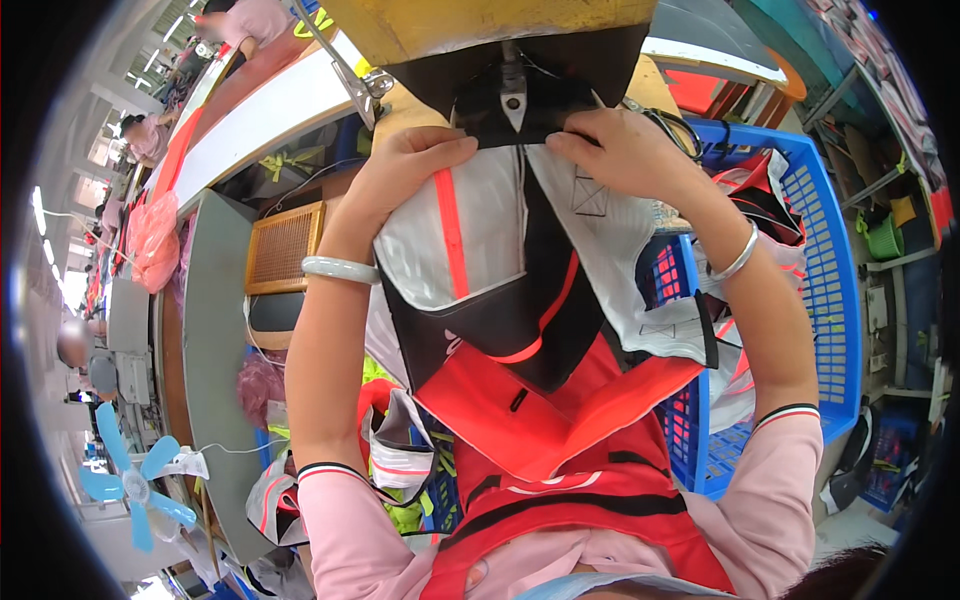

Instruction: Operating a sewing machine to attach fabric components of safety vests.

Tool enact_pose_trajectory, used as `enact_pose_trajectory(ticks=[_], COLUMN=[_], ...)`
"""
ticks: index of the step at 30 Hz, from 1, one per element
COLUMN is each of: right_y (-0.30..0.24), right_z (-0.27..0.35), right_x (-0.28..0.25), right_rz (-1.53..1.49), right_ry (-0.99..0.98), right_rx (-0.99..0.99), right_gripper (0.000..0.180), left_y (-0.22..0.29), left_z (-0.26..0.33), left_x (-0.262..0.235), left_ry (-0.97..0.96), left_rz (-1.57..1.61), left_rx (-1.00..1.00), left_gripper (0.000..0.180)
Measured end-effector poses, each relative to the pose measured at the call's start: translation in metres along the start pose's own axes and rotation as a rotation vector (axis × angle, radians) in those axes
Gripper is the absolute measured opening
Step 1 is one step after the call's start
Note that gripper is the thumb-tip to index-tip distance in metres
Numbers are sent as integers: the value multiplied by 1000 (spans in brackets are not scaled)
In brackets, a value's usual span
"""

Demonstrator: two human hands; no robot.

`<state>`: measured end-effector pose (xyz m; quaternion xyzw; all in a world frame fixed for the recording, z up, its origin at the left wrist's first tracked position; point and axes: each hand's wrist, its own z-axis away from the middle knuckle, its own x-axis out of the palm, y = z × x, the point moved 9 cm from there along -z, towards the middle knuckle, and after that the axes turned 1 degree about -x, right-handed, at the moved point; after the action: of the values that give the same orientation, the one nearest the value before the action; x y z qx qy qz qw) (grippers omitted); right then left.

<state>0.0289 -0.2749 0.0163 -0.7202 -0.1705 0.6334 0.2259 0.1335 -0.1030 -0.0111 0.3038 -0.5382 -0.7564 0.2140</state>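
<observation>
Before me hangs a sewn fabric piece [400, 270], silver-white, black and orange-red, with its lower part draping over my red apron [590, 490]. My left hand [415, 170] pinches its upper edge between thumb and fingers. At the same edge, farther right, my right hand [630, 155] grips the fabric too, its fingertips partly hidden. Between the hands, the black top of the piece lies beneath the metal foot [513, 100] of a machine with a worn yellow cover [500, 25]. Whether the foot presses on the fabric, I cannot tell.
Dark-handled scissors [672, 130] lie right of the machine. A blue plastic crate [840, 330] holding sewn pieces stands at my right. More white and red pieces [400, 450] are heaped at my left, past which is a blue fan [135, 485]. Other people work at the far left.
</observation>
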Motion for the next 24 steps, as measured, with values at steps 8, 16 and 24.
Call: enact_pose_trajectory(ticks=[8, 16, 24], right_y=[1, 3, 17], right_z=[1, -1, 39], right_x=[0, -10, -31], right_rz=[29, 44, -121], right_ry=[71, 35, 75], right_rx=[-83, 4, -35], right_gripper=[34, 41, 33], left_y=[-2, 8, 5], left_z=[-5, -2, 31], left_x=[0, 2, -14], left_ry=[-28, 8, 38], left_rz=[-26, 51, -103], left_rx=[76, 34, 187], left_gripper=[30, 24, 22])
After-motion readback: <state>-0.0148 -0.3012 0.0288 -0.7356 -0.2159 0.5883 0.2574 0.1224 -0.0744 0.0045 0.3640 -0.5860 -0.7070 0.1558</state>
